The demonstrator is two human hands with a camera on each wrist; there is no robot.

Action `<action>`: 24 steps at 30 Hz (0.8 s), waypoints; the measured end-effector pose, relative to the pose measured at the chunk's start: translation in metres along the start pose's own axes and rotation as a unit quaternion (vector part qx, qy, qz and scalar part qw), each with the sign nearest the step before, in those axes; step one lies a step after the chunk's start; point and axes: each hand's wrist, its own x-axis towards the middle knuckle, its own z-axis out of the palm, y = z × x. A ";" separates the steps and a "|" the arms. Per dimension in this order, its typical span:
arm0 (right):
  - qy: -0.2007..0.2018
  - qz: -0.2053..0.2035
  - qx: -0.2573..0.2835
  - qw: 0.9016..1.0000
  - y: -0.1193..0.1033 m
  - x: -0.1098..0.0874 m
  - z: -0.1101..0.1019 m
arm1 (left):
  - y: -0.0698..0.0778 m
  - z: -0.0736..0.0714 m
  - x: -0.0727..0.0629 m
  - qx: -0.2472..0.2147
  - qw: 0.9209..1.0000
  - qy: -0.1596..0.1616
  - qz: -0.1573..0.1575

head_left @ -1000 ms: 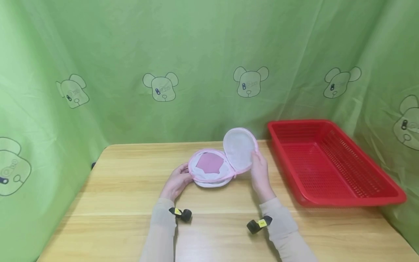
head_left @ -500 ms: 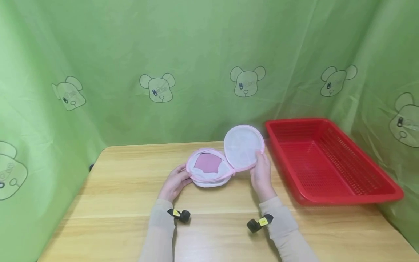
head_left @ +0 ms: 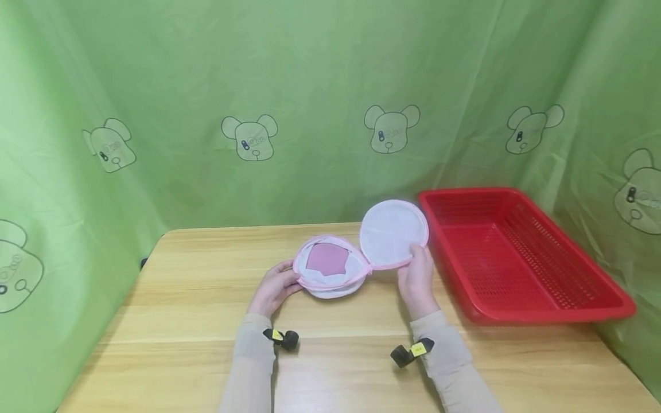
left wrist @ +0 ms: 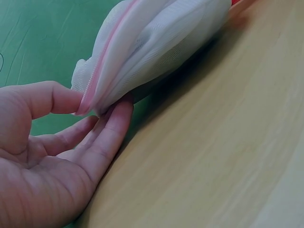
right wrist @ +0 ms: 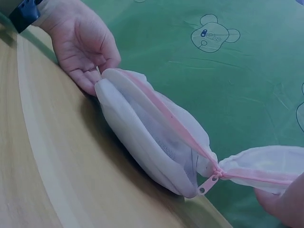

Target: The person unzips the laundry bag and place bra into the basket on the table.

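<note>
A round white mesh laundry bag (head_left: 335,292) with a pink zipper edge sits unzipped on the table. A pink piece (head_left: 327,259), probably cloth, shows inside it; the head view does not tell its kind. My left hand (head_left: 273,288) pinches the bag's left rim between thumb and fingers, as the left wrist view confirms. On the other side, my right hand (head_left: 417,280) grips the lower right edge of the raised lid (head_left: 392,232). In the right wrist view a pink zipper pull (right wrist: 207,185) hangs where lid and body join. Only part of the right hand shows there.
To the right stands a red perforated plastic basket (head_left: 496,317), close to the right hand. Green curtain (head_left: 320,69) with printed bear heads encloses the back and sides of the wooden table (head_left: 196,258).
The lid has swung to the right and tipped further back, its inside now facing the camera more fully. My right hand moved slightly right with it; the left hand keeps its pinch.
</note>
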 end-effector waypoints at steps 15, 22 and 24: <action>0.040 0.047 0.065 0.996 -0.005 -0.003 -0.008 | 0.000 -0.002 -0.002 0.022 1.000 -0.004 -0.012; -0.004 0.083 0.037 0.996 -0.007 -0.009 -0.018 | 0.000 -0.004 -0.002 0.026 1.000 -0.004 -0.007; -0.015 0.088 0.030 0.996 -0.008 -0.010 -0.022 | 0.000 -0.005 -0.002 0.026 1.000 -0.004 -0.005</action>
